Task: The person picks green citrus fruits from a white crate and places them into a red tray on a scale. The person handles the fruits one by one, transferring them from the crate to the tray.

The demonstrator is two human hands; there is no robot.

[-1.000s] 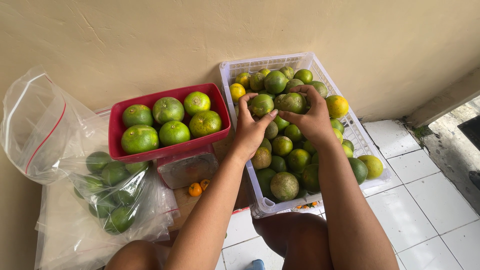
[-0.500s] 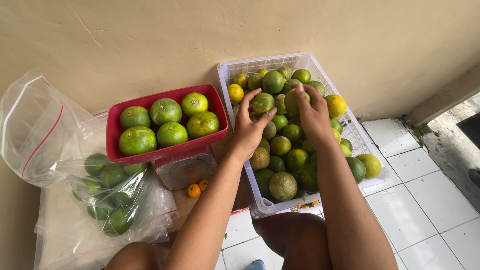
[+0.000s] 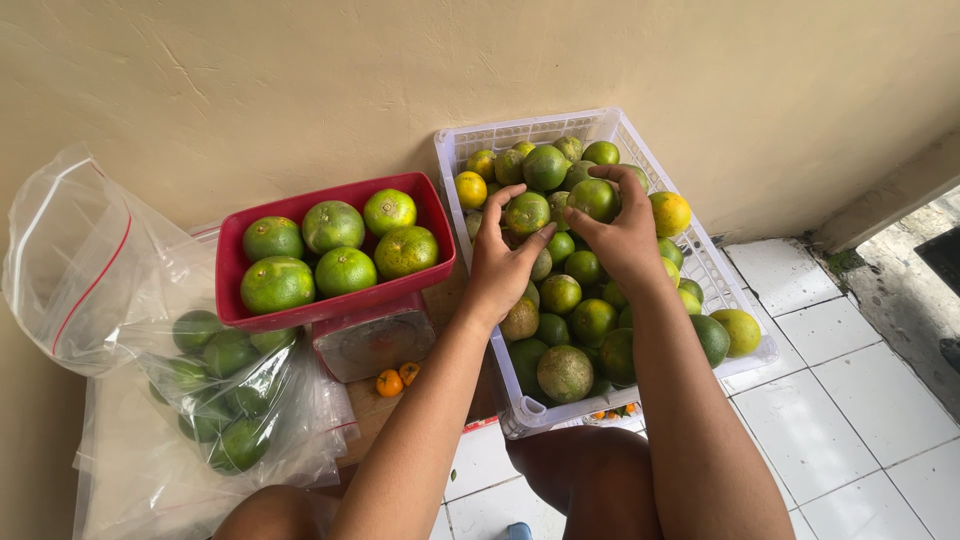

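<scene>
Both hands were down in the white plastic crate (image 3: 700, 262) that stood against the beige wall (image 3: 300, 90), heaped with green and yellow-green oranges. The left hand (image 3: 503, 262) lay over the middle of the heap with its fingers curled around one green orange (image 3: 527, 212), thumb on the near side and fingertips hooked over the far side, so it looked like a grip. The right hand (image 3: 625, 232) sat just beside it, thumb almost meeting the left thumb, its fingers bent over the top of another green orange (image 3: 593, 198) and closed around it. Both fruits still rested among the others in the upper half of the crate. A yellow orange (image 3: 669, 212) lay just to the right of the right hand, and a dull brownish-green one (image 3: 565, 372) sat near the crate's front edge.

To the left of the crate stood a red tray (image 3: 235, 300) holding five large green oranges, perched on a small scale (image 3: 375, 342). Two tiny orange fruits (image 3: 397, 380) lay on the surface in front of the scale. Further left, a clear plastic bag (image 3: 235, 410) held more green oranges, and an open, empty-looking bag (image 3: 65, 260) with a red strip stood behind it. The floor (image 3: 860, 400) to the right was white tile.
</scene>
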